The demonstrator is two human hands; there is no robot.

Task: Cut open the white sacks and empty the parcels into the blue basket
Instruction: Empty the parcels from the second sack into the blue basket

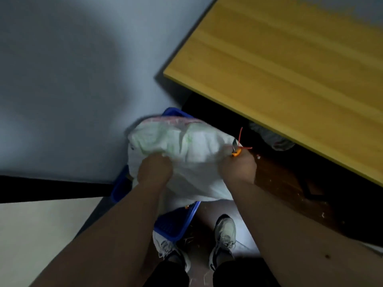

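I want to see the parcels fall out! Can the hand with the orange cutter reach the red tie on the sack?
Probably yes. The right hand grips the white sack right by the red tie, with the orange cutter pointing at it. Nothing sits between them, though the picture is blurry.

White sack [186, 162] held over blue basket [174, 222], covering most of it; basket rim visible at far corner and near side. Left hand [155, 169] gripping bunched fabric at sack's near left edge. Right hand [238, 165] gripping sack's right corner together with an orange-handled cutter [236, 153]; red tie [241, 139] projecting just beyond it. Two grey sneakers [224, 235] on floor below basket. Yellow wooden tabletop [290, 69] at upper right, a dark bundle [271, 137] beneath its edge. Grey wall [62, 79] at left. Image motion-blurred.
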